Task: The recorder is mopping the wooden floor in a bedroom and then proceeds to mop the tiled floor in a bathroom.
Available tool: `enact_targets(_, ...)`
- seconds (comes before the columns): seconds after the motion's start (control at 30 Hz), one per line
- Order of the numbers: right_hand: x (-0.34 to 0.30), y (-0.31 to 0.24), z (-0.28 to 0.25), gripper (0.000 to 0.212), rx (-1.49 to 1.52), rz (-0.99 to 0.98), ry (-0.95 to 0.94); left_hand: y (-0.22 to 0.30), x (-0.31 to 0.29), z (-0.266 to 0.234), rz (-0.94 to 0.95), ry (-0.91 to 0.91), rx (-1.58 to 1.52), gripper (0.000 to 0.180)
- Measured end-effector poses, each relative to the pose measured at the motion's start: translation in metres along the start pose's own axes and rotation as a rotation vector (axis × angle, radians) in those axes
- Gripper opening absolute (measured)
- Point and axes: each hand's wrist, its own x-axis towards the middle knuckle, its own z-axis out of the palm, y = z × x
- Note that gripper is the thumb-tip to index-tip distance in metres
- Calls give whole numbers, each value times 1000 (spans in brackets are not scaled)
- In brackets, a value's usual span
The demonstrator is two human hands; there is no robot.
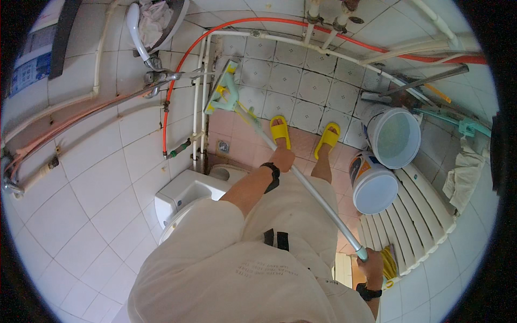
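Both of my hands are closed around the silver pole of a sponge mop. My left hand grips it midway, in front of my legs. Near the pole's upper end, by the lower right of the view, my right hand is wrapped round it. The mop head, pale green with yellow parts, is at the far left, where the grey tiled floor meets the wall, close to the white upright pipes. Whether its sponge presses on floor or wall, I cannot tell. My feet wear yellow slippers.
On the right stand two white buckets, the farther one holding cloudy liquid, the nearer one beside a white radiator. A white toilet is at my left. An orange-red hose and white pipes run along the walls. A floor drain lies in the pink tiles.
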Motion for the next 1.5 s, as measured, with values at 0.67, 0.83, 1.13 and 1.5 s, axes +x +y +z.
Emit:
enact_targets(0.67, 3, 1, -37, 24, -138, 34, -90, 5, 22, 103, -179, 91, -328, 68)
enact_targets(0.83, -5, 3, -43, 25, -156, 107, -31, 34, -12, 2, -121, -38, -143, 40)
enact_targets(1.13, -28, -2, -79, 21, -184, 126, 137, 57, 14, -50, -29, 109, -148, 12)
enact_targets(1.5, -77, 8, -120, 13, -327, 218, 288, 120, 68, -81, 170, 406, -236, 12)
